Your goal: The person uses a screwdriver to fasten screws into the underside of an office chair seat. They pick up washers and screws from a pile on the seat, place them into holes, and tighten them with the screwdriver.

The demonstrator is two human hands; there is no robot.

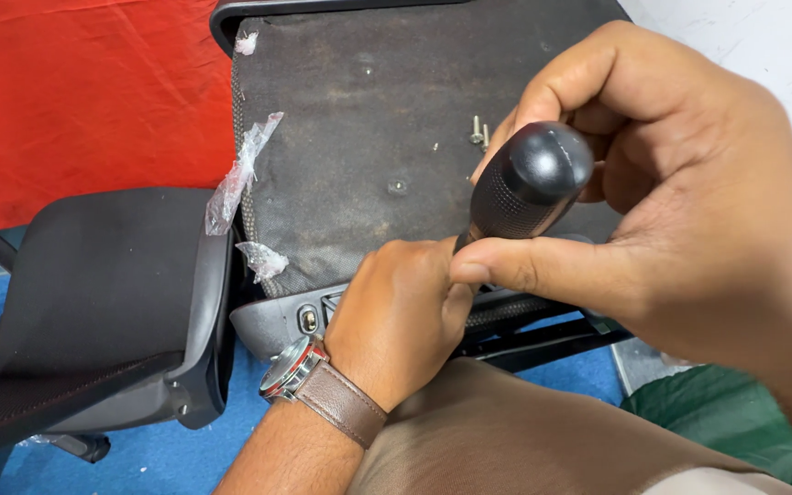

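A black, round-topped screwdriver handle point(529, 183) with a bumpy grip is being held by the curled fingers of the right hand point(680, 211) above the dusty dark chair seat underside point(359, 137), while its lower end is being pinched by the closed left hand point(401, 316).

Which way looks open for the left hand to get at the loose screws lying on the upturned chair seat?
Probably none directly: the left hand sits low at the seat's near edge, and the right hand with its screwdriver handle stands between it and the screws.
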